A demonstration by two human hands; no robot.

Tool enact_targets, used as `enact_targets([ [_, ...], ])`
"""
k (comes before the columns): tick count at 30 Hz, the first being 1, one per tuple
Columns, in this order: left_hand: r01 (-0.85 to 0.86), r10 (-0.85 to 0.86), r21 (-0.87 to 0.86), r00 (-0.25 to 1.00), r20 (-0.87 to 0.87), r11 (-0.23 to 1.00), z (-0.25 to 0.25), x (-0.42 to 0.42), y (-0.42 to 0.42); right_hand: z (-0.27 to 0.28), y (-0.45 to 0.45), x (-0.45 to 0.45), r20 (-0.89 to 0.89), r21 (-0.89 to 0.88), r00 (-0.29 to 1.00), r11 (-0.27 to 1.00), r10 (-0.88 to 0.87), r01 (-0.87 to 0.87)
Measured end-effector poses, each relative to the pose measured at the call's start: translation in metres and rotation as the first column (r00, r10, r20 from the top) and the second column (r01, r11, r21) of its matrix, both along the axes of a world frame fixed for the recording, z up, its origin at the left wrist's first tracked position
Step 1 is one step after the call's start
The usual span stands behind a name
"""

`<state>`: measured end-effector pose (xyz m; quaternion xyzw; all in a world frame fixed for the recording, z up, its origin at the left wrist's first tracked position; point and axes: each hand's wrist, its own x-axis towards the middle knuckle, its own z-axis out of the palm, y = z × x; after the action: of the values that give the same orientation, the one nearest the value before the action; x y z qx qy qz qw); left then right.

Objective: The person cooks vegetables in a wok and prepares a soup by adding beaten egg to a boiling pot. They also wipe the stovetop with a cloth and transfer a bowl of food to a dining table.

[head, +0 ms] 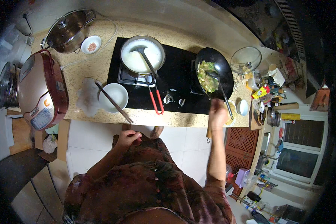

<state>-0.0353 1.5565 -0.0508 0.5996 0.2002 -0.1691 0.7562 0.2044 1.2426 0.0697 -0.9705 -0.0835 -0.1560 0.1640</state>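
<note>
My right hand (pixel 217 114), slightly blurred, is at the counter's front edge, just above the wooden handle (pixel 209 133) of the black wok (pixel 225 70); whether its fingers close on anything cannot be told. In the wok lies chopped green and yellow food (pixel 207 78) with a dark spatula (pixel 221 91) resting in it. My left hand (pixel 131 138) hangs before my waist, fingers curled, with nothing visible in it. On the left burner stands a steel pot (pixel 142 56) of whitish liquid with a ladle (pixel 147 60) in it; red-handled tongs (pixel 156 102) lie below.
Chopsticks (pixel 114 102) lie across a white bowl (pixel 118 95) beside a cloth (pixel 89 96). A rice cooker (pixel 42 89), a lidded pot (pixel 67 32) and a small bowl (pixel 91 44) stand left. A glass lid (pixel 245 60) and a pale bowl (pixel 242 107) are right of the wok.
</note>
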Motion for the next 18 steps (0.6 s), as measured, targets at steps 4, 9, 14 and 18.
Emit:
enact_targets([
  [4, 0.041, -0.041, -0.002, 0.999, 0.031, 0.999, 0.018, 0.036, -0.057, 0.011, -0.096, 0.026, 0.033, -0.524, 0.961, 0.814, -0.274, 0.249],
  [9, 0.028, -0.030, 0.021, 0.991, 0.133, 0.999, 0.029, 0.087, -0.150, -0.012, -0.146, 0.055, -0.057, -0.297, 0.976, 0.930, 0.208, -0.216],
  [14, 0.072, -0.095, -0.406, 0.995, -0.036, 0.911, 0.031, 0.136, -0.249, 0.073, -0.195, 0.125, -0.098, -0.241, 0.945, 0.914, 0.312, -0.327],
  [18, -0.040, -0.085, -0.727, 0.987, -0.135, 0.686, 0.038, 0.160, -0.300, 0.122, -0.214, 0.223, -0.298, -0.297, 0.924, 0.897, 0.239, -0.328],
])
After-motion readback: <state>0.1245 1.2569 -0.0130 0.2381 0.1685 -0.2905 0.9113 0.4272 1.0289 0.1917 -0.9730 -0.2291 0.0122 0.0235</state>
